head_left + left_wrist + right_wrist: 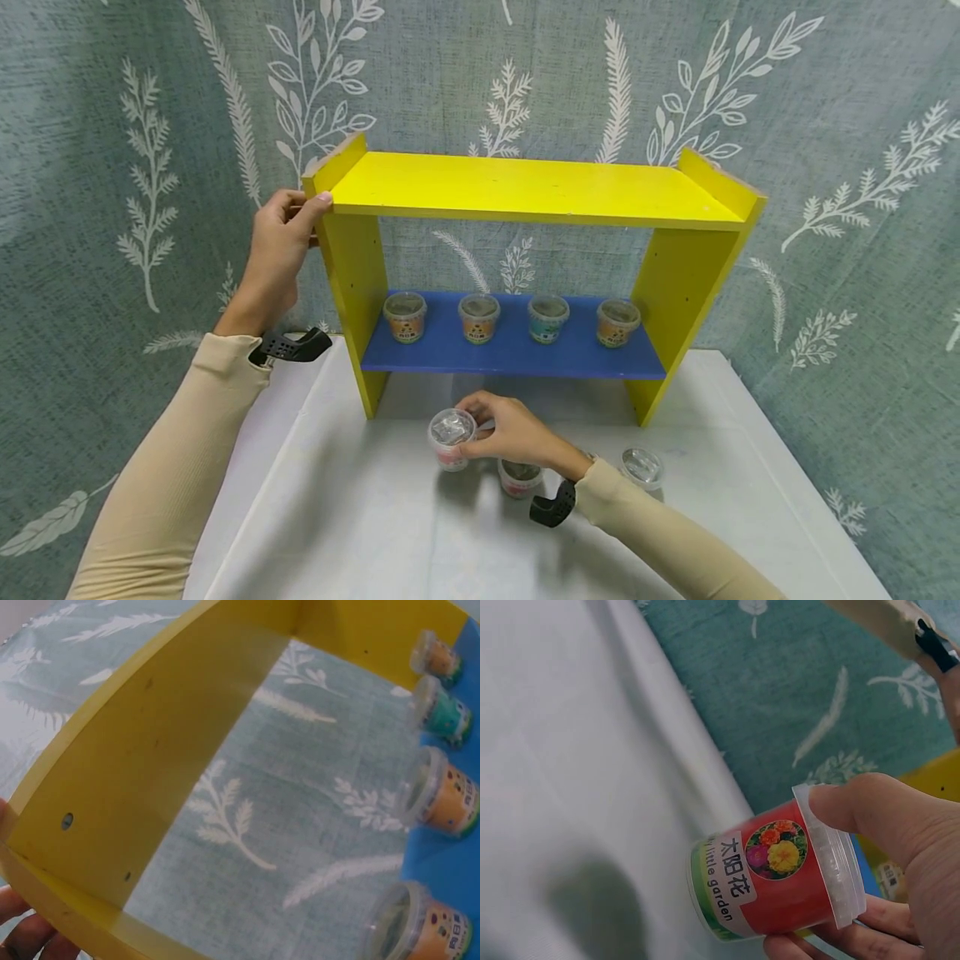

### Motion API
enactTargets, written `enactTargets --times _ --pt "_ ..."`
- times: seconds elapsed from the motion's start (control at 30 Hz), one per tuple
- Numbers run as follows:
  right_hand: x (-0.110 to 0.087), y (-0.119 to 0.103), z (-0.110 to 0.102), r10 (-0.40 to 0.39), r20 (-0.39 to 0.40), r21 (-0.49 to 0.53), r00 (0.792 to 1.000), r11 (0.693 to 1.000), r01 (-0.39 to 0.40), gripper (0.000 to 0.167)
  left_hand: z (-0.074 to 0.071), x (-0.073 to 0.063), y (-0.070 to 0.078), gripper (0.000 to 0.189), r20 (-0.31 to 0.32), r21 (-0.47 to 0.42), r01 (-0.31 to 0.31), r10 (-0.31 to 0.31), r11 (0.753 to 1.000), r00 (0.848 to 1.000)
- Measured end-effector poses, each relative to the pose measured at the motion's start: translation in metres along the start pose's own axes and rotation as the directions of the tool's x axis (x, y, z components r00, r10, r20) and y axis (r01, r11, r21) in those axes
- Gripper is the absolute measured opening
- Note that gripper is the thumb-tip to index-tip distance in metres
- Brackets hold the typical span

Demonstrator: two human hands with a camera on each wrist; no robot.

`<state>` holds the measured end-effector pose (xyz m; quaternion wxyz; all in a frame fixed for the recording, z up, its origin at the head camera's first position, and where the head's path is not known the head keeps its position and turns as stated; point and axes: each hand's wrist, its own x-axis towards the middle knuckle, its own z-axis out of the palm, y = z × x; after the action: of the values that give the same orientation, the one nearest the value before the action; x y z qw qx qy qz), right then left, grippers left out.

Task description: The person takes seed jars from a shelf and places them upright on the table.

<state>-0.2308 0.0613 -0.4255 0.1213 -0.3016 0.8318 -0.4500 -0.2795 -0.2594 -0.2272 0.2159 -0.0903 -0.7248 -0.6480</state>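
Nearest came the beige right sleeve (675, 542), slanting over the table (360, 533). Beside it, toward the table's right edge, stood a lidded cup (642, 465); another cup (519, 483) sat partly hidden beneath the right hand (512, 429). That hand pinched the red-labelled cup (452, 437) by its lid (838, 870), thumb and fingers opened only as far as the cup, which seemed raised off the table before the shelf's lower left end. Handling it well probably called for a light, even pinch, a level cup and a wrist clear of its neighbour. Farther off, the left hand (279, 237) gripped the yellow shelf (510, 183) at its upper left corner, thumb on the front edge; steady pressure there would likely prevent rocking. Four cups (478, 321) lined the blue board (480, 360), with a leafy curtain (442, 92) behind.
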Motion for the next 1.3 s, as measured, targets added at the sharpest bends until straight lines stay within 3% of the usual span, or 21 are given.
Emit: enactTargets --times 0.87,1.3 --pt "0.008 0.021 0.022 0.029 -0.009 -0.027 1.000 0.999 -0.029 0.055 -0.002 -0.002 -0.002 0.035 0.003 0.044 0.019 -0.020 0.999 1.000" --pt "0.007 0.019 0.026 0.017 0.006 -0.132 1.000 0.991 -0.016 0.057 -0.001 0.000 0.001 0.037 0.004 0.034 0.015 -0.016 0.999 1.000"
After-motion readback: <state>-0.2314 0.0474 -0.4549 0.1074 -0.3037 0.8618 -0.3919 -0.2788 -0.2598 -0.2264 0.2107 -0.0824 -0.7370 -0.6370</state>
